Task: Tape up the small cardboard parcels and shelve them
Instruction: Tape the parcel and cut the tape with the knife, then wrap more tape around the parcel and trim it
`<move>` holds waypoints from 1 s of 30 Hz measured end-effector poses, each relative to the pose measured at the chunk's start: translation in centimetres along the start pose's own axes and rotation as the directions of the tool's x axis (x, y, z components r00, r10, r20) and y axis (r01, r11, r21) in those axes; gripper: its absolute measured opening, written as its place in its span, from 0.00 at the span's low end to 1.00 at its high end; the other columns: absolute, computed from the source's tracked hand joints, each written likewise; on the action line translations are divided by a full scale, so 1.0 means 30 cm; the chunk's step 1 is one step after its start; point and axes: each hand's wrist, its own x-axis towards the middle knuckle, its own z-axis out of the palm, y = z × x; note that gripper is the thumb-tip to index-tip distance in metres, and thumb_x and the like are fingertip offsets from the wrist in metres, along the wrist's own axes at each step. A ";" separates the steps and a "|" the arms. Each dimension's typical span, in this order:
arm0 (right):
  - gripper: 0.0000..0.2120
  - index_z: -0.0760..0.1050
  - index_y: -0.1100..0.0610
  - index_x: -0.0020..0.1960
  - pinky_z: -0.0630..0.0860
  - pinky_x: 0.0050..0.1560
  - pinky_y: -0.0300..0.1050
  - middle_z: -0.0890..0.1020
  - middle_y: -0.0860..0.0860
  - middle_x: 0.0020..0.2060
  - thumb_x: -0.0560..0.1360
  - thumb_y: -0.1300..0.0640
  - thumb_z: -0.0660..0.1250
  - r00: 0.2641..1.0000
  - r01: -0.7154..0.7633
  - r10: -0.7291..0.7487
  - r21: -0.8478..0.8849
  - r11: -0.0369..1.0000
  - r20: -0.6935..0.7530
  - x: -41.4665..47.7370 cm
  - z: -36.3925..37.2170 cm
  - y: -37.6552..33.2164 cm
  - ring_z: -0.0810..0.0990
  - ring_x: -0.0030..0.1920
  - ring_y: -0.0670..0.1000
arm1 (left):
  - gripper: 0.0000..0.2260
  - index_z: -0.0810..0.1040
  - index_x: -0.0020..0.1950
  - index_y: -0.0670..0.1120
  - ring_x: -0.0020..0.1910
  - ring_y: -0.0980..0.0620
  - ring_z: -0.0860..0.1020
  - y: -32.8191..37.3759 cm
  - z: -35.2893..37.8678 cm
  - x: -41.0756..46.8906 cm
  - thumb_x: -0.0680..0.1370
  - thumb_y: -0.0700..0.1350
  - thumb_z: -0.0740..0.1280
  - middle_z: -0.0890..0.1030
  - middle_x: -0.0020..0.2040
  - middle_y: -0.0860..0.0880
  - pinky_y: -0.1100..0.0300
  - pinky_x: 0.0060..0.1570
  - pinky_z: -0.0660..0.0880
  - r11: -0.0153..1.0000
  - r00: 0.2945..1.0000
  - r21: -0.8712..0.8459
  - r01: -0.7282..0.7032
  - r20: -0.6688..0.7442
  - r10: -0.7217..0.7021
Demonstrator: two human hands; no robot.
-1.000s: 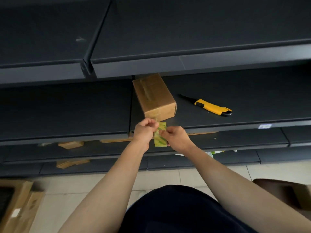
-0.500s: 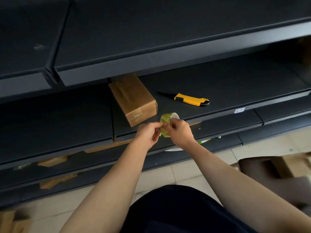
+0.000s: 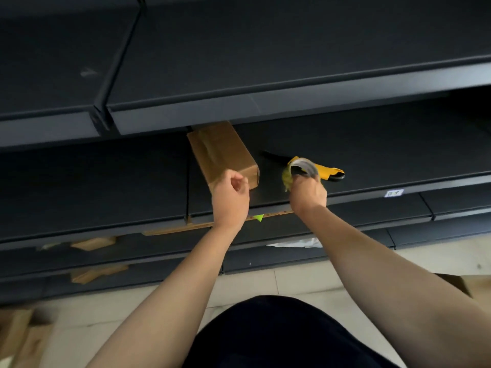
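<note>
A small brown cardboard parcel lies on the dark middle shelf, its near end toward me. My left hand is curled into a loose fist right at that near end, overlapping its lower corner; whether it pinches a tape end I cannot tell. My right hand grips a roll of yellowish-green tape, held above the shelf to the right of the parcel. The roll hides part of a yellow utility knife lying behind it.
An upper shelf overhangs the parcel's far end. Flat cardboard pieces lie on the lower shelves at left. More cardboard sits on the tiled floor at the bottom left, and a brown box stands at the right edge.
My hands, together on the tape roll before, have separated. The right hand carried the roll rightward in front of the knife; the left hand rose to the parcel's near end.
</note>
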 end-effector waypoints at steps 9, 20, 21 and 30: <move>0.17 0.69 0.58 0.65 0.64 0.61 0.51 0.74 0.57 0.63 0.77 0.57 0.60 0.997 -0.061 0.064 -0.060 0.996 0.050 0.035 0.036 -0.032 0.62 0.69 0.59 | 0.19 0.66 0.73 0.43 0.75 0.48 0.58 -0.124 -0.091 0.079 0.81 0.42 0.60 0.62 0.75 0.46 0.52 0.73 0.58 0.932 0.992 0.348 -0.101 0.104 0.069; 0.16 0.74 0.58 0.56 0.56 0.57 0.49 0.77 0.53 0.38 0.69 0.64 0.61 0.974 -0.015 0.084 0.315 0.949 -0.209 0.014 -0.079 -0.051 0.75 0.48 0.59 | 0.20 0.74 0.66 0.40 0.58 0.43 0.68 -0.084 -0.007 0.004 0.78 0.50 0.64 0.73 0.58 0.43 0.49 0.60 0.66 0.774 0.919 0.496 -0.393 0.191 0.344; 0.18 0.74 0.58 0.58 0.57 0.56 0.48 0.75 0.52 0.36 0.68 0.66 0.60 0.978 0.024 0.053 0.361 0.932 -0.202 0.008 -0.100 -0.064 0.74 0.46 0.59 | 0.20 0.74 0.67 0.40 0.57 0.44 0.69 -0.075 -0.001 0.006 0.79 0.50 0.63 0.72 0.57 0.43 0.50 0.61 0.66 0.776 0.903 0.463 -0.429 0.230 0.363; 0.16 0.74 0.57 0.64 0.67 0.63 0.56 0.81 0.59 0.48 0.78 0.61 0.60 0.977 0.215 -0.178 0.575 0.789 -0.120 -0.037 -0.258 -0.113 0.77 0.52 0.62 | 0.10 0.80 0.57 0.37 0.55 0.42 0.75 -0.067 -0.069 0.081 0.79 0.38 0.63 0.76 0.56 0.40 0.48 0.58 0.71 0.903 0.936 0.260 -0.341 0.005 0.352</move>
